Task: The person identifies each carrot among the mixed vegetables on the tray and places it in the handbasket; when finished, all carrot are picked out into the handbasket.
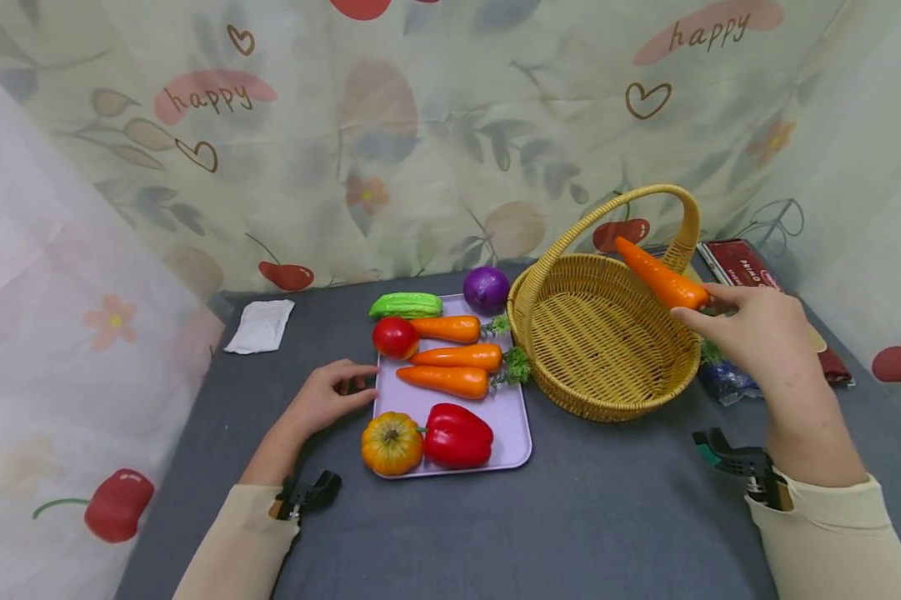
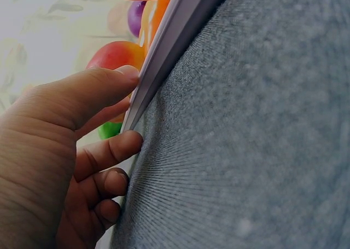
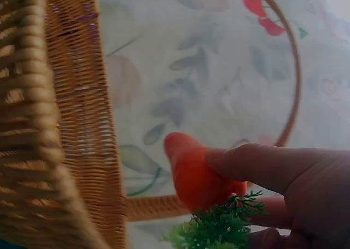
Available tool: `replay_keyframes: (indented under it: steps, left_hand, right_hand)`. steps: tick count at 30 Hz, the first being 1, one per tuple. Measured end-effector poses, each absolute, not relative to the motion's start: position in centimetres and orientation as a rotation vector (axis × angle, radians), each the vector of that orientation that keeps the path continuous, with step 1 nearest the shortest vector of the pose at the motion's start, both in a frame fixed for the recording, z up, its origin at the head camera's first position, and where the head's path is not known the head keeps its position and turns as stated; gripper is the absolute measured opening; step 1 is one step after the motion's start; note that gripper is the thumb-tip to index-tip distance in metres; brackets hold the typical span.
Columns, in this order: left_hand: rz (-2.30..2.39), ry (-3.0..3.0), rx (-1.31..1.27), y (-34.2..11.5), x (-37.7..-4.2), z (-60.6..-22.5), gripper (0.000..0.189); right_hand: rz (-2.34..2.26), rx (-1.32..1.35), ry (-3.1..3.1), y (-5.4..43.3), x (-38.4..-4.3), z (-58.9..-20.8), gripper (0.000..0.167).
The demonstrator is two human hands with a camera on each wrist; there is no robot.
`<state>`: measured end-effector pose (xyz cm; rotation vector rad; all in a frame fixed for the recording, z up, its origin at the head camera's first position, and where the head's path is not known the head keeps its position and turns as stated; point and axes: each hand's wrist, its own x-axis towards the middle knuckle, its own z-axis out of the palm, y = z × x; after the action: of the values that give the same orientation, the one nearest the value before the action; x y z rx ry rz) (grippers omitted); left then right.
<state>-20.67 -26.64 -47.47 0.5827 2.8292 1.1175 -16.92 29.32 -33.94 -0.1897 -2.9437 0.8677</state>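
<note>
From above, the head view faces forward and down. The wrist views, near and tilted, share with it: left the tray (image 1: 512, 423), right the basket (image 1: 600, 350).

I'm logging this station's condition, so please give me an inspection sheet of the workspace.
Surface: dark grey tabletop, fabric-like.
Job's things: lilac tray with three carrots, tomato, green gourd, pumpkin and red pepper; purple onion at its far right corner; wicker basket to its right.
Clutter: white packet at left; dark red "PRIMO" item and crumpled plastic at right.
Grips: left grip at the tray's left edge; right grip holds a fourth carrot by its leafy end, above the basket's right side.
Cables: thin grey loop at far right, possibly a wire.
Surroundings: printed curtains with cherries, hearts and "happy".
</note>
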Motion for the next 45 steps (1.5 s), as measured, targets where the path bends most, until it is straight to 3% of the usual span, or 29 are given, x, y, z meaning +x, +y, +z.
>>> replay_keyframes:
  steps: [13,24,34,38,45]
  left_hand:
    - [1.125,2.831,0.596,-26.7,-20.7,-47.6,0.038]
    - [1.104,2.848,0.618,-26.8,-21.1,-47.6,0.038]
    - [1.13,2.85,0.595,-26.7,-20.7,-48.0,0.037]
    - [1.153,2.843,0.599,-26.5,-20.7,-48.2,0.036]
    - [1.14,2.856,0.584,-26.8,-20.9,-48.3,0.035]
  right_hand:
    - [0.777,0.02,-2.936,26.5,-19.9,-39.0,0.06]
    - [0.604,0.1,-3.044,25.3,-20.4,-40.3,0.041]
    - [0.558,0.116,-3.09,25.1,-20.7,-40.1,0.048]
    - [0.633,0.065,-3.063,25.4,-20.2,-38.9,0.058]
    - [0.755,-0.041,-2.982,25.2,-18.7,-36.0,0.062]
